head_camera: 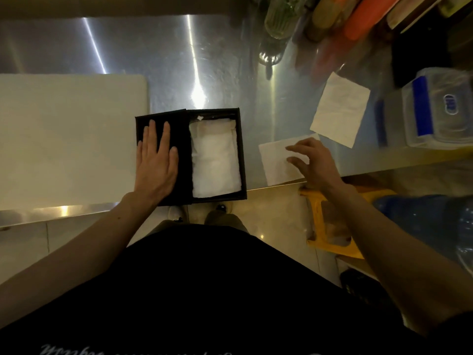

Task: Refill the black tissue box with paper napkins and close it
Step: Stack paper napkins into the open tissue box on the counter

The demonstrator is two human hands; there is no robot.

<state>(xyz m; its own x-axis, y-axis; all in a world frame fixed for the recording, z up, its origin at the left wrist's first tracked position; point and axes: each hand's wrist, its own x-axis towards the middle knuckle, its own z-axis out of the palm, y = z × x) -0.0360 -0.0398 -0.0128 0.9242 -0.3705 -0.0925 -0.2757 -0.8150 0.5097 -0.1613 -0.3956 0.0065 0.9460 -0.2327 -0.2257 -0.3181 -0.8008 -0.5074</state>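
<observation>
The black tissue box (242, 155) sits at the near edge of the steel counter, its right half uncovered. White paper napkins (215, 160) lie folded inside that half. A black lid panel (183, 139) covers the left half, and my left hand (156, 162) presses flat on it with straight fingers. My right hand (313, 162) hovers with loosely bent fingers over a loose white napkin (275, 162) lying right of the box; whether the fingertips touch it I cannot tell. Another loose napkin (339, 110) lies farther back right.
A white cutting board (69, 139) fills the counter left of the box. Bottles and jars (279, 19) stand at the back right. A clear plastic container with blue trim (440, 108) stands at far right. A yellow stool (330, 226) is below the counter edge.
</observation>
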